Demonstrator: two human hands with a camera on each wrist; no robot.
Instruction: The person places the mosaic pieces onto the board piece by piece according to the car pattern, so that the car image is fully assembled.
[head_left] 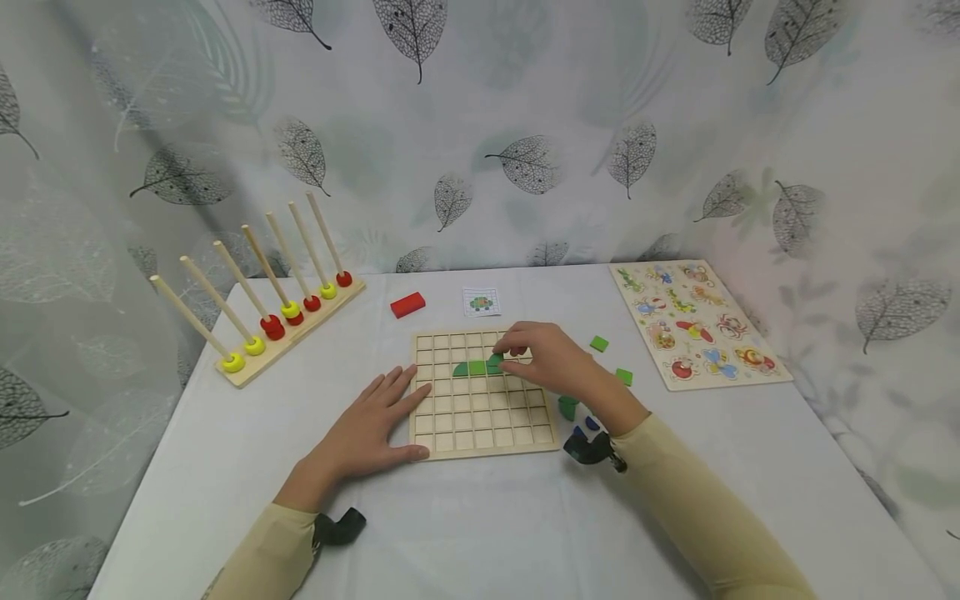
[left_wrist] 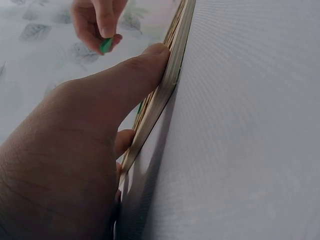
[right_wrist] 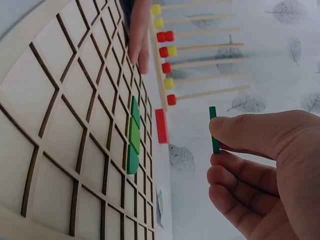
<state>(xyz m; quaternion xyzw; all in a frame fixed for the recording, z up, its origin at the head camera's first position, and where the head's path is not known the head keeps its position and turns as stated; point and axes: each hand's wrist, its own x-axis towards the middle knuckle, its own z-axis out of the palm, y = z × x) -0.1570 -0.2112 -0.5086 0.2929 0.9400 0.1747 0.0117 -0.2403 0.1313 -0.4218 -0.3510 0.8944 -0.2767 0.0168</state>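
A wooden grid board (head_left: 476,422) lies flat on the white table. My left hand (head_left: 375,427) rests against its left side with fingers spread, and the thumb (left_wrist: 142,67) touches the frame's edge. Above the board, my right hand (head_left: 553,358) pinches a dark green tile (right_wrist: 215,143) between thumb and fingertips, seen edge-on in the right wrist view. One row of cells holds a light green square tile (right_wrist: 134,135) between two dark green round-edged tiles, one (right_wrist: 135,111) towards the left hand and the other (right_wrist: 132,161) on the opposite side.
Behind the board are a red block (head_left: 408,305) and a small pattern card (head_left: 482,302). A pegged bead stand (head_left: 300,329) is at left, an animal puzzle board (head_left: 697,367) at right. Loose green tiles (head_left: 598,343) and blue pieces (head_left: 592,423) lie right of the grid.
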